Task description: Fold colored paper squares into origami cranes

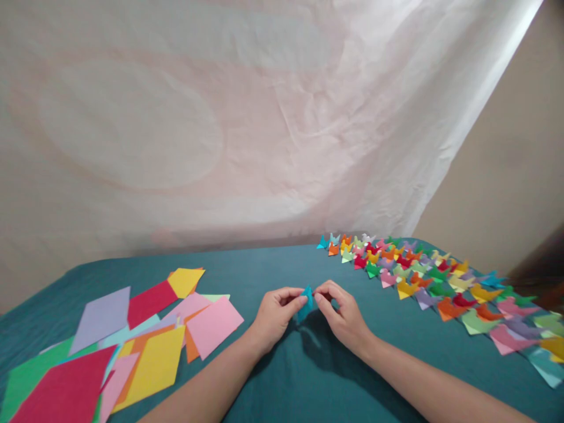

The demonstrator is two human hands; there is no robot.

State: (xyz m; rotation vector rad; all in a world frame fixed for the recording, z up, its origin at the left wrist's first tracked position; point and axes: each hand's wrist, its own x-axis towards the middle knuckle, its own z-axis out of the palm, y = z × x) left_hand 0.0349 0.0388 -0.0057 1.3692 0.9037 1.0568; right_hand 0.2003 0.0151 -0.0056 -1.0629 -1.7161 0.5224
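Note:
A small piece of folded blue paper (305,304) is held up just above the table, at the middle of the view. My left hand (278,311) pinches its left side between thumb and index finger. At the paper's upper right edge, the thumb and index finger of my right hand (342,311) are closed together on it. The fingertips partly cover the paper, so its full shape cannot be made out. A shadow of the right hand falls on the dark green tablecloth (282,385) below.
Loose sheets of coloured paper, among them a red sheet (66,388) and a yellow sheet (154,367), overlap on the left. Several rows of small folded paper birds (408,288) stand on the right. A pale cloth (247,129) hangs behind the table.

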